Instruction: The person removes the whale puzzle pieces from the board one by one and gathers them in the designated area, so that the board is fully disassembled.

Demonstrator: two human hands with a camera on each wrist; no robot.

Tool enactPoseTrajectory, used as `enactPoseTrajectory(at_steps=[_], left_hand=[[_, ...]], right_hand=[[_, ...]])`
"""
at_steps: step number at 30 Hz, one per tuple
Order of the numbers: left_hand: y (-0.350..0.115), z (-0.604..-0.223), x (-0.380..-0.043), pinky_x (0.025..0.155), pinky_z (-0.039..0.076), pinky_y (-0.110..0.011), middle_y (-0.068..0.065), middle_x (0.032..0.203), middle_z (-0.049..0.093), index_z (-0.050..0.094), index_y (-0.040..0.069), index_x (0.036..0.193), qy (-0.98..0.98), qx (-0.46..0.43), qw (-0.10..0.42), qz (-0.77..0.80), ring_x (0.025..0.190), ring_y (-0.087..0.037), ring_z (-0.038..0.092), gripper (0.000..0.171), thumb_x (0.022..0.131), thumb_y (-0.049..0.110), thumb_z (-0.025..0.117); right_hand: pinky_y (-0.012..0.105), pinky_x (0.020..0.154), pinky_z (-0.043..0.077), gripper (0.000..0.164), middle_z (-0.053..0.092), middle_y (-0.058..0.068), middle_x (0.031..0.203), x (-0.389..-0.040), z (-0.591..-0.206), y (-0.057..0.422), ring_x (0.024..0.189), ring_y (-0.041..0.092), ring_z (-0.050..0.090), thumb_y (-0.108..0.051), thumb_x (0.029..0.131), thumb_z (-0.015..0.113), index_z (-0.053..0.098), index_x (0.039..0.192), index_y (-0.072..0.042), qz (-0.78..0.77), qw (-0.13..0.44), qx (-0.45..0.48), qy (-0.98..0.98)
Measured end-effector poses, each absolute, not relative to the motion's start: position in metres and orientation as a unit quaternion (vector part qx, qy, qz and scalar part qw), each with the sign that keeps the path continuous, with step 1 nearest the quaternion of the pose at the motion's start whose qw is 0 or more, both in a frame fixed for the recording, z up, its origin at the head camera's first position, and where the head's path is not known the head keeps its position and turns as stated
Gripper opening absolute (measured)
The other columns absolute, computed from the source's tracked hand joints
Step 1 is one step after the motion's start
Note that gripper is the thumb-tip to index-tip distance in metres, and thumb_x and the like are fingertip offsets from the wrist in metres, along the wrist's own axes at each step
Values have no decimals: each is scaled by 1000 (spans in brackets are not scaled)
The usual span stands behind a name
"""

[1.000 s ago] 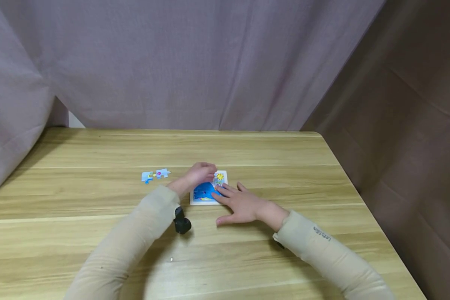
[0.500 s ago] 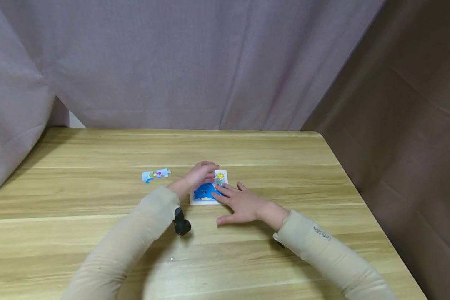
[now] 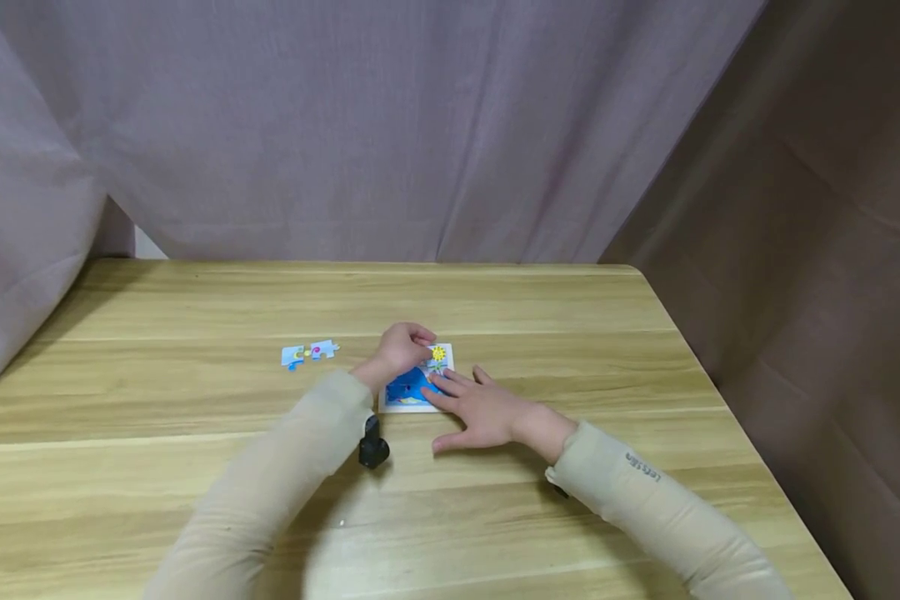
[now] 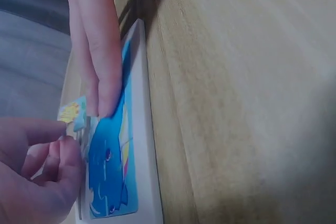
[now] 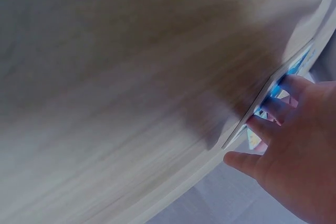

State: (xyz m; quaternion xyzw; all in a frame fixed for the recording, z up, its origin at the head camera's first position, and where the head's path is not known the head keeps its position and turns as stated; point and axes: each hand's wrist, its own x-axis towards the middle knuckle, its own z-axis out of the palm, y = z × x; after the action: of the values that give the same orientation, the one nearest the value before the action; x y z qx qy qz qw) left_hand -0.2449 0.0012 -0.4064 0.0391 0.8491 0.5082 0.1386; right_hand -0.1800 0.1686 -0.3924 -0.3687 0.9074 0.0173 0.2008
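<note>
A small white-framed jigsaw puzzle (image 4: 144, 108) with a blue whale picture (image 4: 107, 156) lies on the table. My left hand (image 3: 402, 347) is at its far left part, thumb and finger pinching a puzzle piece (image 4: 73, 113) with a yellow flower on it. In the left wrist view that piece stands tilted up from the puzzle's surface. My right hand (image 3: 483, 412) rests with spread, straight fingers (image 5: 262, 128) on the puzzle's right side, the thumb off its near edge. Both hands hide parts of the picture.
Two loose light-blue puzzle pieces, one on the left (image 3: 292, 355) and one on the right (image 3: 324, 348), lie close together left of the puzzle. The wooden table (image 3: 540, 533) ends at a grey curtain (image 3: 330, 133) behind. A tiny white speck (image 3: 341, 523) lies near the front.
My left hand's fingers have come down and now pinch the flower piece; its wrist has shifted slightly right. My right hand stays in place on the puzzle.
</note>
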Motion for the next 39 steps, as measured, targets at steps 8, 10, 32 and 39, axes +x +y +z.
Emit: enactPoseTrajectory(at_steps=[8, 10, 32, 39], left_hand=[[-6, -406, -247, 68, 56, -23, -16, 93, 69, 68, -3, 102, 828, 31, 165, 535, 68, -9, 62, 20, 84, 5, 63], [-8, -402, -248, 69, 55, -22, -15, 94, 68, 67, -3, 103, 823, 33, 171, 541, 69, -10, 61, 20, 85, 6, 63], [-60, -379, -267, 89, 53, -34, -16, 111, 61, 62, -4, 114, 818, 25, 184, 545, 82, -10, 59, 25, 92, 6, 55], [-83, -378, -268, 91, 51, -35, -19, 114, 60, 59, -7, 117, 823, 30, 188, 535, 80, -9, 58, 28, 92, 3, 53]], right_hand=[[62, 112, 10, 83, 9, 1, 158, -180, -393, 169, 146, 23, 7, -69, 85, 42, 17, 150, -24, 8, 204, -366, 908], [61, 113, 9, 83, 9, 1, 158, -180, -393, 169, 146, 24, 7, -69, 85, 42, 17, 150, -24, 7, 204, -366, 908], [61, 113, 9, 84, 9, 2, 158, -182, -392, 170, 146, 25, 7, -69, 85, 43, 16, 150, -24, 4, 204, -363, 909], [61, 113, 8, 84, 9, 3, 158, -181, -392, 172, 146, 26, 7, -67, 85, 45, 16, 150, -23, -2, 201, -363, 910]])
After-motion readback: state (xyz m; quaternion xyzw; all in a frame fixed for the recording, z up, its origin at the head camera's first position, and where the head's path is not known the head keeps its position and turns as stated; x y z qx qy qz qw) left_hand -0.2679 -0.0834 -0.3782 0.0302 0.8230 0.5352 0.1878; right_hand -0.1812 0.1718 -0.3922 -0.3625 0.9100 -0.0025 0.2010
